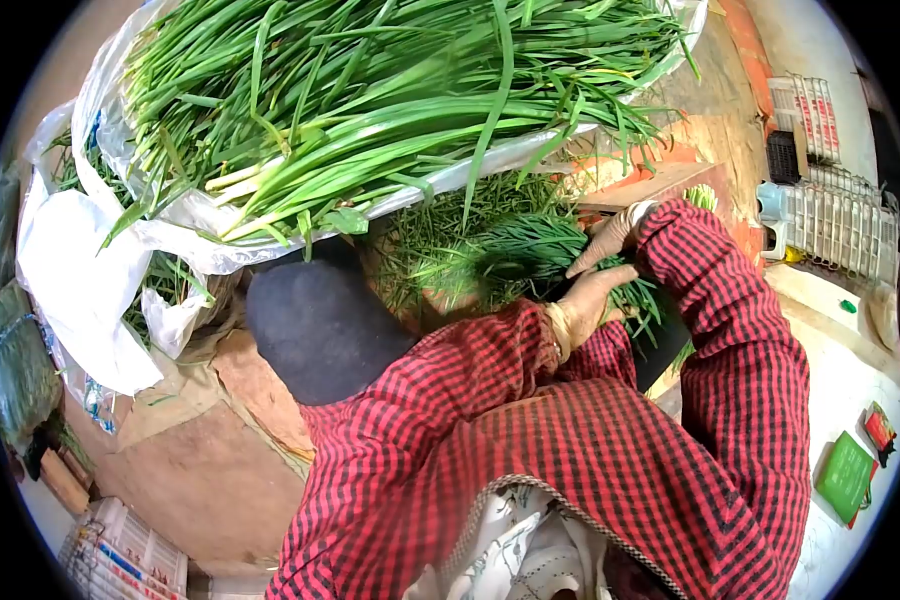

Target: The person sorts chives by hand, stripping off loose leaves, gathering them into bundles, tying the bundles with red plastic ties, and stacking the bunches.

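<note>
Step in hand looks like handling a small green bunch (535, 243) with both hands. The bunch is lying low in front of the body, just beyond the lap, its leaves spreading toward the left over loose green scraps (440, 225). The big leaf pile (390, 90) is sitting farther forward on white plastic sheeting (85, 280).

Next move, my read: calling for both hands working together, keeping stems aligned without crushing leaves.

Grip: left hand (584, 300) is partly closing on the bunch from the near side; right hand (610, 238) is partly closing over it from the far side, fingers pointing left. Palms are hiding, so can't tell how tightly.

Pose: left forearm is reaching across to the right; right elbow is bending sharply, forearm angling inward, wrists converging.
</note>
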